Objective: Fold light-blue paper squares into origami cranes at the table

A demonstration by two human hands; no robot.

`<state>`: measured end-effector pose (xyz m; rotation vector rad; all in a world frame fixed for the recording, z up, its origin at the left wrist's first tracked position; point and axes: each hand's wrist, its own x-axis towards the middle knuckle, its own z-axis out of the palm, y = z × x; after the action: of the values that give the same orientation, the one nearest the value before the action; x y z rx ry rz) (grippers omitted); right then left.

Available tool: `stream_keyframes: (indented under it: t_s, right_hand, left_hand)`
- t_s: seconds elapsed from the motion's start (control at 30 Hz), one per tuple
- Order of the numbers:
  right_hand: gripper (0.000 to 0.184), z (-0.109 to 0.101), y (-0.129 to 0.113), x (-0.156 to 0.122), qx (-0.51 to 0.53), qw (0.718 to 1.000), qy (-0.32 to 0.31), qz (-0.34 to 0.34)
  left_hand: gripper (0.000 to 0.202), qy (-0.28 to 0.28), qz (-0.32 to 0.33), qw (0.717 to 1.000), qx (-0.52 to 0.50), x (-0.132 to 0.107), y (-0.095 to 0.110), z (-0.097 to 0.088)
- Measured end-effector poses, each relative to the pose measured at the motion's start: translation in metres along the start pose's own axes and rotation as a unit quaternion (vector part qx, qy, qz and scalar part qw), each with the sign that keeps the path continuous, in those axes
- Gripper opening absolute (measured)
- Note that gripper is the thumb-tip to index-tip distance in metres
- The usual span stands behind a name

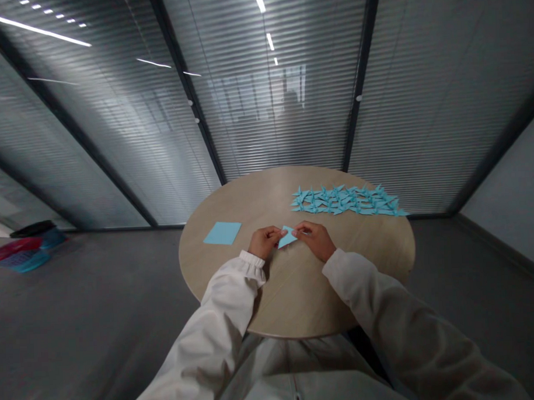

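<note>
Between my two hands is a small piece of folded light-blue origami paper [287, 238], held over the middle of the round table. My left hand [265, 241] pinches its left edge, fingers closed. On the opposite side, the thumb and fingers of my right hand [315, 239] grip the upper right corner. A flat light-blue paper sheet [223, 233] lies to the left of my left hand. Beyond my right hand, folded paper cranes [346, 199] in the same blue are lined up in several close rows. The fold details of the held paper are too small to make out.
The round wooden table [297, 315] reaches close to my body. Behind it stands a glass wall with blinds [286, 135] and dark frames. Bins with red and black liners [26, 249] stand on the grey floor at the far left. A white wall [512, 185] is on the right.
</note>
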<state>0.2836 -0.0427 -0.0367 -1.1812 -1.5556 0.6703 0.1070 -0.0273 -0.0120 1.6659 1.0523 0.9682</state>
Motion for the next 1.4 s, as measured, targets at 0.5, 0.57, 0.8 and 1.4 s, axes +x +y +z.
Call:
stream_keyframes:
  t_s: [0.5, 0.57, 0.8, 1.4]
  right_hand:
    - [0.020, -0.001, 0.005, 0.003, -0.008, 1.000, 0.017, 0.000]
    - [0.020, -0.002, 0.007, 0.003, -0.013, 1.000, 0.025, 0.004]
    - [0.021, -0.003, 0.016, 0.007, -0.010, 0.999, 0.034, 0.019]
    - [0.025, -0.005, 0.008, 0.006, 0.049, 0.998, 0.023, 0.023]
  left_hand:
    - [0.045, -0.083, -0.098, 0.987, -0.099, 0.005, -0.012, -0.002]
    - [0.047, -0.091, -0.110, 0.982, -0.121, 0.006, -0.014, -0.001]
    - [0.049, -0.103, -0.128, 0.975, -0.147, 0.006, -0.018, 0.000]
    - [0.038, -0.062, 0.017, 0.997, 0.051, 0.000, -0.007, -0.002]
